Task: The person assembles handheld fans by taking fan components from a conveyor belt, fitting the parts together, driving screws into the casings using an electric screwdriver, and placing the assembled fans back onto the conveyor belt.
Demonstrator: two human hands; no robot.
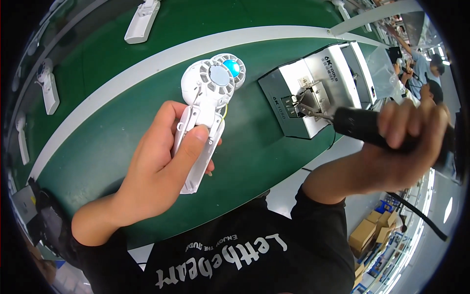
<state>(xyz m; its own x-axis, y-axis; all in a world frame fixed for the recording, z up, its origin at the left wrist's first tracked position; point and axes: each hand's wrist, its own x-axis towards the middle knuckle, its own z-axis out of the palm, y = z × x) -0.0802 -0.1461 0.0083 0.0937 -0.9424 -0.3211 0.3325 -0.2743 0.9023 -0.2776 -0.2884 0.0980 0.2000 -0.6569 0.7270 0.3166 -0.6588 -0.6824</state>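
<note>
My left hand (164, 159) is closed around a white handheld fan (203, 115), thumb pressed on its neck. Two round grilles top the fan, one with a shiny blue centre. Its handle is an uncovered white shell, and a thin yellow wire shows beside the neck. Over to the right, my right hand (411, 132) grips a black electric screwdriver (357, 125), slightly blurred. The screwdriver's bit points left to the metal pick-up part of a silver and black screw feeder (313, 88); whether it touches a screw there is too small to tell.
A green worktable (254, 161) lies beneath, bordered by a pale curved rail (191, 41). Beyond the rail, white fan parts (143, 22) rest on a green belt. A black cable (418, 215) hangs at the right. Cardboard boxes (364, 232) and other people (426, 73) are farther off.
</note>
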